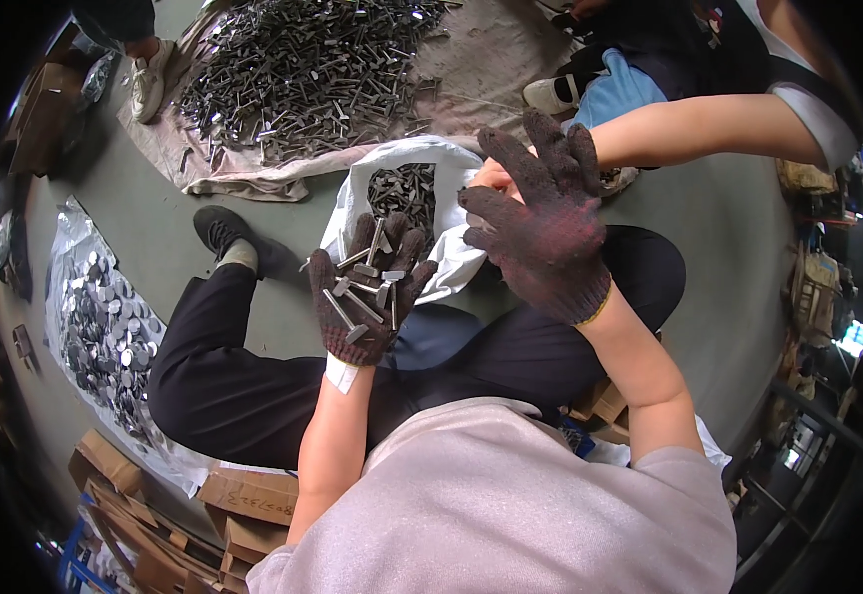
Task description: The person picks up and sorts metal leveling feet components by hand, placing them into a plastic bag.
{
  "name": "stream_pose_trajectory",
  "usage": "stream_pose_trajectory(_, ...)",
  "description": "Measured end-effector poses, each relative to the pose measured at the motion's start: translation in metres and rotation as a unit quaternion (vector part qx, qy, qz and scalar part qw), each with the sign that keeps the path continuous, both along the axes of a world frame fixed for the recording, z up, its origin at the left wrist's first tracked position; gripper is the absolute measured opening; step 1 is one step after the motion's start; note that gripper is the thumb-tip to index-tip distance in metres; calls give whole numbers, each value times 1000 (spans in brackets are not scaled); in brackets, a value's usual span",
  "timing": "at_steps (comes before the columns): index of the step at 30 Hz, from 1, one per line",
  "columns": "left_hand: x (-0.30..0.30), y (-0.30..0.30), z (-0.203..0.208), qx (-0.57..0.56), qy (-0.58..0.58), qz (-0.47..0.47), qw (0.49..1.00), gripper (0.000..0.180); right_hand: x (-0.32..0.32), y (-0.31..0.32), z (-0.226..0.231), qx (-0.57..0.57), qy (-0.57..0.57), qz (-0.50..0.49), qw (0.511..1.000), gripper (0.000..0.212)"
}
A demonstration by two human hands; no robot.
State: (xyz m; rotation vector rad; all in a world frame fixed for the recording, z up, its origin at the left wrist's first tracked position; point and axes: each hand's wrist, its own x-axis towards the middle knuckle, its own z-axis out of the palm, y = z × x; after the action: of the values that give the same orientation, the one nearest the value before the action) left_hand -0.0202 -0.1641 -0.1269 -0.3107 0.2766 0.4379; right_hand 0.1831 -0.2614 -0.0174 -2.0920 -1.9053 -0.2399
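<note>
Both of my hands wear dark brown-red knitted gloves. My left hand is palm up with its fingers spread and slightly curled, cradling several T-shaped metal bolts. Just beyond it, a white sack stands with its mouth wide, and more dark metal bolts lie inside. My right hand is back up over the sack's right side, fingers apart, with nothing visible in it. Another person's hand shows partly behind my right fingers; that person's arm comes in from the right.
A large heap of metal bolts covers a pale cloth at the far side. At left, round metal discs lie on clear plastic sheeting. Cardboard boxes stand near left. Another person's shoe is beside the cloth.
</note>
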Motion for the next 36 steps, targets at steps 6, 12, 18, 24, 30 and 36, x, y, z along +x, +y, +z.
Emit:
stream_pose_trajectory(6, -4, 1, 1, -17, 6, 8, 1000, 72, -27, 0, 35, 18, 252, 112, 961, 31)
stream_pose_trajectory(12, -8, 5, -3, -13, -2, 19, 1000, 73, -38, 8, 11, -28, 461, 25, 886, 36)
stream_pose_trajectory(18, -11, 6, -5, -23, 3, 32, 999, 73, -44, -2, -18, -40, 635, -135, 759, 33)
stream_pose_trajectory(24, -6, 3, 0, -3, 13, -1, 1000, 75, -39, -7, -30, -48, 571, -151, 806, 30)
stream_pose_trajectory(30, 1, -9, 14, -22, -17, -52, 998, 82, -41, -9, -48, -33, 117, -56, 991, 33)
stream_pose_trajectory(36, 1, -10, 15, 4, 47, -63, 997, 81, -46, -8, -49, -50, 202, -46, 977, 37)
